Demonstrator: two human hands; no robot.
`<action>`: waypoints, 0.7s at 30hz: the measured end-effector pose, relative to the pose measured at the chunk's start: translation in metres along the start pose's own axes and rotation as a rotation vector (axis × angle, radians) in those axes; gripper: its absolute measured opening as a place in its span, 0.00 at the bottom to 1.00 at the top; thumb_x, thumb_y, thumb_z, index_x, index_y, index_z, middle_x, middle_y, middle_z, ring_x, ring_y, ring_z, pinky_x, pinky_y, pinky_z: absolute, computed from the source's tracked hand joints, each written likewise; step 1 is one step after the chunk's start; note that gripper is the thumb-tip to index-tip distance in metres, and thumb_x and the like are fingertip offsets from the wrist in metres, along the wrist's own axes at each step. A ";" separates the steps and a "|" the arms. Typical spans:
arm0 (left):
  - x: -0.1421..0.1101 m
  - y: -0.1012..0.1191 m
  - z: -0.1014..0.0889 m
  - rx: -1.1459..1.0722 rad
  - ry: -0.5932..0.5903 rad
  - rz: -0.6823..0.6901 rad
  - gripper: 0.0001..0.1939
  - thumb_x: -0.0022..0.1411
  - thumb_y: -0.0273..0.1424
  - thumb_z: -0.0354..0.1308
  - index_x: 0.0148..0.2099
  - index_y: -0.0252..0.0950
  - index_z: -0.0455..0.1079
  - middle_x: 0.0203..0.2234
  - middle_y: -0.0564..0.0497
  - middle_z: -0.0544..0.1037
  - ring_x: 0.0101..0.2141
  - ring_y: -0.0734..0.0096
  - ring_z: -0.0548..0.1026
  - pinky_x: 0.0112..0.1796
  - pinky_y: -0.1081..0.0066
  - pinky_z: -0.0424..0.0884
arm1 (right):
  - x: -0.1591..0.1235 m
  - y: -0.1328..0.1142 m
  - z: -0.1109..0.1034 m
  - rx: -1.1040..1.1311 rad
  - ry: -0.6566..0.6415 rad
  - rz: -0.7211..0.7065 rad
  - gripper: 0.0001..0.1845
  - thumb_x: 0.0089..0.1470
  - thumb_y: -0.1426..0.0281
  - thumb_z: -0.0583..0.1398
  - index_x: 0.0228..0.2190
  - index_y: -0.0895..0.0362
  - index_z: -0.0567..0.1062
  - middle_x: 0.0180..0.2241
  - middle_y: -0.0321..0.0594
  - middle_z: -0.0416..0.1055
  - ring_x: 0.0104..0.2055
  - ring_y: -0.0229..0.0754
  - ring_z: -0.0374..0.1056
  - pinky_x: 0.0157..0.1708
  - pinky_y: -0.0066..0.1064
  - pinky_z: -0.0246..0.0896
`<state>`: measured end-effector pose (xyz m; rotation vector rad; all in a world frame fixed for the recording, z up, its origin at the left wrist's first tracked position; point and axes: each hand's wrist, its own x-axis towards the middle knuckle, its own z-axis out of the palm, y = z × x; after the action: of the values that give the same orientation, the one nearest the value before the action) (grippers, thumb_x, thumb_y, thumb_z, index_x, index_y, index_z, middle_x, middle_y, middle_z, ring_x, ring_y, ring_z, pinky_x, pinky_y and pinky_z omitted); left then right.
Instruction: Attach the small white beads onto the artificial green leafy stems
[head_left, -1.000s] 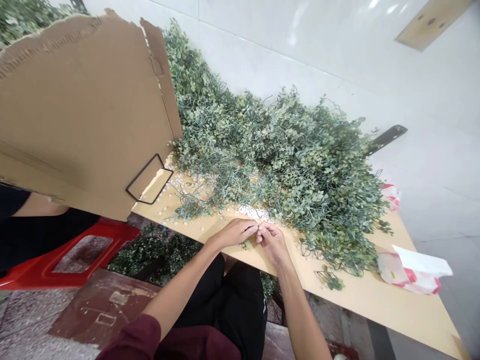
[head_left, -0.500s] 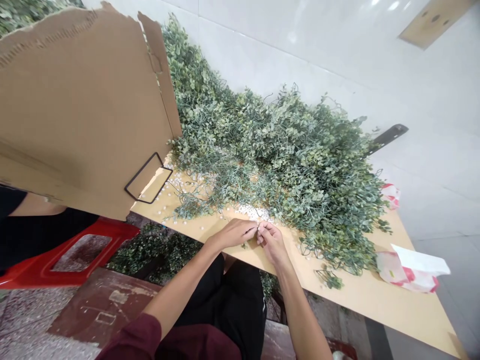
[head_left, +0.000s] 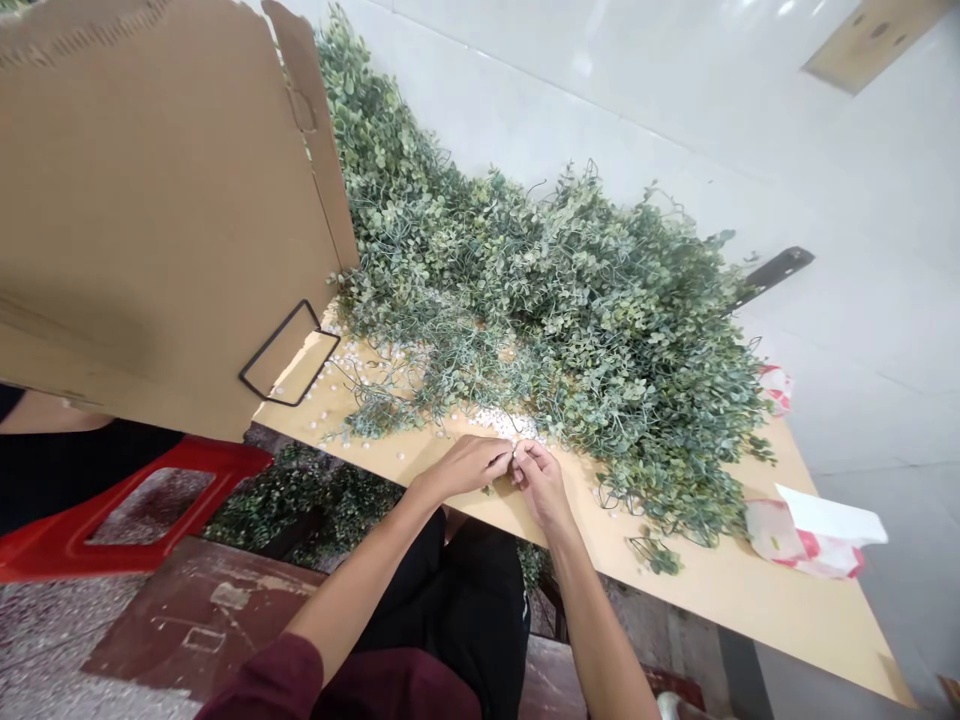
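A pale wooden table (head_left: 675, 590) stands beside a white tiled wall (head_left: 600, 90), heaped with leafy green vines (head_left: 585, 320), while a cardboard sheet (head_left: 150, 200) rises at its left end. Small white beads (head_left: 499, 425) lie piled and scattered along the vines' edge. The left hand (head_left: 465, 467) and right hand (head_left: 541, 485) meet just below that pile, above the table, their fingertips (head_left: 523, 453) pinched together on something too small to make out.
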<state>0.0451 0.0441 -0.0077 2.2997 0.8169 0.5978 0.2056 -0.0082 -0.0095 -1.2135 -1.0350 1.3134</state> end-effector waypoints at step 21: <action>-0.004 0.006 -0.005 -0.016 0.018 -0.001 0.16 0.70 0.32 0.40 0.33 0.36 0.65 0.26 0.53 0.71 0.26 0.72 0.66 0.29 0.74 0.57 | -0.004 0.006 0.001 -0.019 0.122 -0.087 0.09 0.52 0.63 0.65 0.27 0.55 0.75 0.21 0.34 0.68 0.24 0.36 0.61 0.28 0.29 0.56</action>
<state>0.0420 0.0398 -0.0010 2.2828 0.8190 0.6228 0.2041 -0.0128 -0.0147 -1.2338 -1.0030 1.1508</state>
